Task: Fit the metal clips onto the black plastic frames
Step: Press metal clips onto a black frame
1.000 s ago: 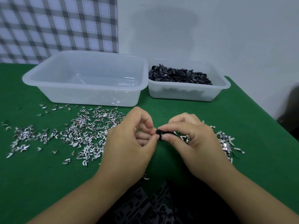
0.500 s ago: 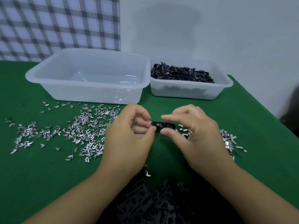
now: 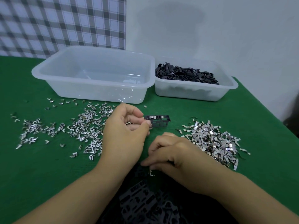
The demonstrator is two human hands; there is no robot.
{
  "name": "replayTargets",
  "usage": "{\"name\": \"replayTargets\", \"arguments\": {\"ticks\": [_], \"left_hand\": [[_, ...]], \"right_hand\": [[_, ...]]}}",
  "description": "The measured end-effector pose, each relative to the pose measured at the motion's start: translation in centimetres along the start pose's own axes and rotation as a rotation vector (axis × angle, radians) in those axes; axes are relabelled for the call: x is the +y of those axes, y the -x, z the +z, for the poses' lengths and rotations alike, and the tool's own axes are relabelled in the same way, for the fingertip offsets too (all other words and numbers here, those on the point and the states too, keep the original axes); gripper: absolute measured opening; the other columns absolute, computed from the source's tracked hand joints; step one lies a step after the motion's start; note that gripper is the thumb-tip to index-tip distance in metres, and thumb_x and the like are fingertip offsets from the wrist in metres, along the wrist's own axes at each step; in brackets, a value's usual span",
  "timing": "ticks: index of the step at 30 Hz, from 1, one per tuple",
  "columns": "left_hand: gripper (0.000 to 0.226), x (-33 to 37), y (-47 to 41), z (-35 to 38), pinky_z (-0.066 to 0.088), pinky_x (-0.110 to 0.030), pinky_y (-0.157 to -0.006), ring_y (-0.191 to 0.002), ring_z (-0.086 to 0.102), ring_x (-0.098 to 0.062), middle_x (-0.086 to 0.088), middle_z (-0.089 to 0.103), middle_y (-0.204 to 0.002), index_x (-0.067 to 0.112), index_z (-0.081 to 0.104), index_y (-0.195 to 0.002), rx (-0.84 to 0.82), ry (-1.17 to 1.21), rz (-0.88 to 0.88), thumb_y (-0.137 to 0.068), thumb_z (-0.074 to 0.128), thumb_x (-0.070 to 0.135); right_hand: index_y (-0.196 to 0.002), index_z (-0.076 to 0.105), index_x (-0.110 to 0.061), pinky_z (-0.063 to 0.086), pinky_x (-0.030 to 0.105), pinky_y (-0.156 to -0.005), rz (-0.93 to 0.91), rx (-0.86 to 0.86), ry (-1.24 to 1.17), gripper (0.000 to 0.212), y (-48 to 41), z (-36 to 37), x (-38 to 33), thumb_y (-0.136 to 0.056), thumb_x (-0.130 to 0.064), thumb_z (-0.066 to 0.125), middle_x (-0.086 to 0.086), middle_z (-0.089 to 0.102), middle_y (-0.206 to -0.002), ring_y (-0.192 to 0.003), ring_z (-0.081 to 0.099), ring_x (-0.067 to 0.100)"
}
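My left hand pinches one end of a black plastic frame and holds it level above the green table, with shiny clips showing in its top edge. My right hand is lower and nearer me, fingers curled down over the pile of black frames at the table's front edge. I cannot tell if it grips one. A small metal clip lies just under its fingertips. Loose V-shaped clips are scattered to the left. A heap of flat clips lies to the right.
A large clear tub, nearly empty, stands at the back left. Beside it a smaller tub holds several black plastic parts. The green table ends at the right edge near a grey wall.
My right hand has let go of the frame and dropped back toward the black pile near me. My left hand now holds the frame alone, turned flat so its clips show.
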State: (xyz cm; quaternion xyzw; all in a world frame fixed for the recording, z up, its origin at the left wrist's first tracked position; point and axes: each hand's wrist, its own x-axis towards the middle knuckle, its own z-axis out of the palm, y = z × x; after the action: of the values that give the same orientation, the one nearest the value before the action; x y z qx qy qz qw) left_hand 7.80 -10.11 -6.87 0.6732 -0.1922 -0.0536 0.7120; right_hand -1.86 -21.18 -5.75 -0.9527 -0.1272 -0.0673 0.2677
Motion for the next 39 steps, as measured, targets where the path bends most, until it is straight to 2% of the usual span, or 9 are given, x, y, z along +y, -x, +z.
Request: {"name": "replayTargets", "arguments": {"ticks": [6, 9, 15, 19, 24, 28, 32, 35, 39], "left_hand": [[0.030, 0.2, 0.0, 0.1, 0.049, -0.014, -0.051, -0.053, 0.067, -0.009, 0.005, 0.066, -0.061, 0.020, 0.055, -0.074, -0.016, 0.010, -0.025, -0.076, 0.068, -0.007], [0.028, 0.2, 0.1, 0.0, 0.049, -0.015, -0.051, -0.052, 0.066, -0.009, 0.002, 0.067, -0.062, 0.019, 0.056, -0.076, -0.025, 0.006, -0.032, -0.077, 0.068, -0.006], [0.027, 0.7, 0.3, 0.0, 0.052, -0.015, -0.053, -0.055, 0.066, -0.007, 0.000, 0.070, -0.070, 0.024, 0.065, -0.085, -0.097, -0.028, -0.040, -0.078, 0.069, -0.002], [0.026, 1.0, 0.6, 0.1, 0.053, -0.015, -0.053, -0.057, 0.068, -0.007, 0.004, 0.071, -0.069, 0.023, 0.068, -0.086, -0.130, -0.017, -0.064, -0.078, 0.070, -0.002], [0.022, 1.3, 0.8, 0.2, 0.052, -0.014, -0.054, -0.055, 0.068, -0.008, -0.001, 0.071, -0.070, 0.017, 0.070, -0.083, -0.166, 0.001, -0.048, -0.077, 0.070, -0.004], [0.023, 1.3, 0.9, 0.2, 0.051, -0.013, -0.054, -0.056, 0.068, -0.009, 0.005, 0.070, -0.065, 0.017, 0.070, -0.081, -0.185, 0.006, -0.045, -0.076, 0.071, -0.005], [0.024, 1.2, 0.9, 0.3, 0.050, -0.012, -0.054, -0.056, 0.069, -0.010, 0.005, 0.071, -0.066, 0.019, 0.070, -0.078, -0.192, 0.002, -0.037, -0.075, 0.072, -0.005], [0.025, 1.2, 1.0, 0.3, 0.050, -0.013, -0.054, -0.055, 0.069, -0.010, 0.002, 0.071, -0.067, 0.019, 0.070, -0.077, -0.196, 0.004, -0.032, -0.074, 0.072, -0.005], [0.025, 1.4, 1.1, 0.3, 0.051, -0.013, -0.054, -0.055, 0.069, -0.009, 0.003, 0.072, -0.067, 0.019, 0.070, -0.076, -0.211, -0.002, -0.022, -0.074, 0.073, -0.006]], "right_hand": [[-0.092, 0.072, -0.013, 0.038, 0.019, -0.081, -0.004, 0.018, 0.025, 0.011, -0.3, 0.2, -0.5, -0.084, -0.016, 0.064, 0.001, 0.063, -0.089, -0.086, 0.052, 0.015], [-0.088, 0.067, -0.011, 0.039, 0.018, -0.078, 0.014, 0.088, -0.019, 0.010, -0.2, 0.2, -0.5, -0.087, -0.016, 0.059, 0.000, 0.062, -0.087, -0.083, 0.052, 0.010], [-0.079, 0.073, -0.017, 0.050, 0.027, -0.062, 0.139, 0.601, -0.147, 0.010, 0.4, -0.6, 0.1, -0.076, -0.010, 0.065, -0.004, 0.070, -0.070, -0.063, 0.063, 0.009], [-0.083, 0.073, -0.015, 0.052, 0.020, -0.062, 0.175, 0.773, -0.119, 0.012, 0.6, -1.0, 0.5, -0.075, -0.008, 0.068, -0.009, 0.069, -0.069, -0.062, 0.063, 0.005], [-0.085, 0.073, -0.013, 0.050, 0.018, -0.064, 0.162, 0.822, 0.042, 0.013, 0.8, -1.6, 0.9, -0.075, -0.007, 0.068, -0.010, 0.068, -0.075, -0.066, 0.062, 0.005], [-0.092, 0.071, -0.016, 0.048, 0.010, -0.073, 0.199, 0.843, 0.070, 0.018, 0.9, -1.7, 0.9, -0.076, -0.009, 0.071, -0.020, 0.063, -0.081, -0.078, 0.063, -0.001], [-0.081, 0.071, -0.016, 0.047, 0.022, -0.071, 0.182, 0.806, 0.120, 0.007, 0.9, -1.6, 1.0, -0.077, -0.011, 0.067, -0.013, 0.063, -0.079, -0.077, 0.059, 0.007], [-0.079, 0.071, -0.018, 0.041, 0.021, -0.075, 0.231, 0.767, 0.064, 0.006, 0.8, -1.4, 1.2, -0.076, -0.014, 0.067, -0.011, 0.057, -0.083, -0.085, 0.056, 0.015], [-0.078, 0.072, -0.017, 0.040, 0.018, -0.075, 0.254, 0.761, 0.049, 0.007, 0.7, -1.2, 1.3, -0.072, -0.011, 0.073, -0.007, 0.057, -0.081, -0.084, 0.055, 0.016]]}}
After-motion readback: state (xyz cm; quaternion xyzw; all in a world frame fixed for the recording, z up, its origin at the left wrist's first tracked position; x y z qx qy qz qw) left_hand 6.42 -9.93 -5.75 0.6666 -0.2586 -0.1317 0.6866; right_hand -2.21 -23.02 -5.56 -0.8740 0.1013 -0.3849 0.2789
